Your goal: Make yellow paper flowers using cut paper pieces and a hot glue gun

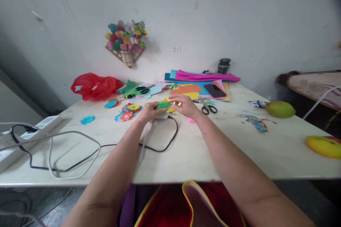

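Observation:
A small green paper piece [163, 105] is held up between my two hands over the middle of the table. My left hand [149, 112] pinches its left side, fingers closed. At its right edge the curled fingertips and thumb of my right hand [185, 106] meet it. Yellow paper pieces [170, 110] lie partly hidden behind the hands. Below the green piece sits a white device [161, 116], mostly covered, with a black cord [176, 133]. A translucent stick [143, 145] points from it toward me. Black-handled scissors [209, 109] lie right of my right hand.
Paper flowers [128, 112] and a blue flower cutout [87, 119] lie left. Behind are a red plastic bag [96, 86], second scissors [145, 89], coloured sheets [186, 89] and a phone [214, 90]. Cables cross the left side near a power strip [44, 124]; a mango [280, 109] lies right.

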`<state>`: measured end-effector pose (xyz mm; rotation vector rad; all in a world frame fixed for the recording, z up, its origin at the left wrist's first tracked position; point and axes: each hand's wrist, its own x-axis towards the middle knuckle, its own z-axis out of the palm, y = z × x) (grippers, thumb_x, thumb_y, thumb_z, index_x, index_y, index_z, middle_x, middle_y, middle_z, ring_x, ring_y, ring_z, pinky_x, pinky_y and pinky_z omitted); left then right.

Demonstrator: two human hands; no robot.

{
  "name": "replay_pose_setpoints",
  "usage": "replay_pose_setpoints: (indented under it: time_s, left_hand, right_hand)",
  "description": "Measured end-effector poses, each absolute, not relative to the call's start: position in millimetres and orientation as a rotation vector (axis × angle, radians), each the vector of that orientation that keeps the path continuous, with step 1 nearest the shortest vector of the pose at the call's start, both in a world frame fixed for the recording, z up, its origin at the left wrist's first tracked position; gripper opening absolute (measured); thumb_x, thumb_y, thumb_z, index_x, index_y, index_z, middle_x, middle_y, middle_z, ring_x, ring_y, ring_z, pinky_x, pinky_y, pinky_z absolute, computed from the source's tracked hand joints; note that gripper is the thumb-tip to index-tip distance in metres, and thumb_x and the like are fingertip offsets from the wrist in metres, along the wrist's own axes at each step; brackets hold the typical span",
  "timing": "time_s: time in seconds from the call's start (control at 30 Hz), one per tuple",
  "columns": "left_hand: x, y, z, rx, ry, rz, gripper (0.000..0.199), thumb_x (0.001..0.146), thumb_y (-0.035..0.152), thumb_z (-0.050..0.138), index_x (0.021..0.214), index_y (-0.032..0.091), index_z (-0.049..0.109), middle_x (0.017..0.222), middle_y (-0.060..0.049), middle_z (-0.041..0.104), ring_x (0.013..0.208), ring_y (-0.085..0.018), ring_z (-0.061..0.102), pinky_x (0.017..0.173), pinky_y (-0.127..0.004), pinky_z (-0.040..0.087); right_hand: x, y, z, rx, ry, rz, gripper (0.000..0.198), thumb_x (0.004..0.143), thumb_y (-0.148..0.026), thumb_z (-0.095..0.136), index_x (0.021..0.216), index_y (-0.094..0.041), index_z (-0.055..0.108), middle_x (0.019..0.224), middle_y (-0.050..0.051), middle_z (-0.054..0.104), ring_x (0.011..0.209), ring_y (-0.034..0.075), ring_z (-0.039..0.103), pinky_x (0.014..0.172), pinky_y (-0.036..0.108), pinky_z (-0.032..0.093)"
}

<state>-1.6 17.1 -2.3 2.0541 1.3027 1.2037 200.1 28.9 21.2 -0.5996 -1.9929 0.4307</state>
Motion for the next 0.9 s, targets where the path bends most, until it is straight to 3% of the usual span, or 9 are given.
replay_pose_setpoints:
  time_s: [0.37,0.5,0.7,0.9]
  left_hand:
    - [4.5,11.7,3.6,2.249,1.471,1.284,0.032,0.066,0.045,0.060,0.059,0.014,0.056,0.052,0.005,0.036,0.052,-0.007,0.033,0.048,-0.019,0.026]
    - [4.7,11.6,4.4,2.401,1.544,1.294,0.031,0.069,0.045,0.058,0.062,0.015,0.059,0.053,0.004,0.043,0.053,-0.008,0.038,0.050,-0.019,0.029]
    - [4.7,13.6,3.1,2.592,1.617,1.338,0.027,0.074,0.042,0.057,0.082,0.019,0.067,0.074,-0.004,0.063,0.067,-0.013,0.054,0.061,-0.022,0.037]
    - [8.3,11.1,5.1,2.709,1.618,1.424,0.028,0.077,0.041,0.055,0.092,0.021,0.067,0.087,-0.008,0.066,0.079,-0.016,0.058,0.069,-0.024,0.041]
  right_hand:
    - [193.3,36.5,16.1,-0.760,-1.937,0.469,0.015,0.067,-0.011,0.059,0.075,-0.019,0.069,0.096,0.007,0.067,0.087,0.018,0.060,0.069,0.029,0.049]
    - [190.9,37.2,13.5,-0.835,-1.933,0.508,0.015,0.067,-0.014,0.060,0.079,-0.019,0.069,0.102,0.007,0.065,0.085,0.017,0.061,0.068,0.029,0.049]
    - [190.5,26.8,20.5,-0.852,-1.848,0.763,0.013,0.065,-0.014,0.059,0.076,-0.014,0.066,0.108,0.009,0.061,0.062,0.009,0.057,0.057,0.025,0.049]
    - [194.7,11.9,34.1,-0.911,-1.749,0.937,0.019,0.073,-0.020,0.053,0.058,-0.013,0.063,0.109,0.010,0.060,0.081,0.015,0.059,0.047,0.017,0.045]
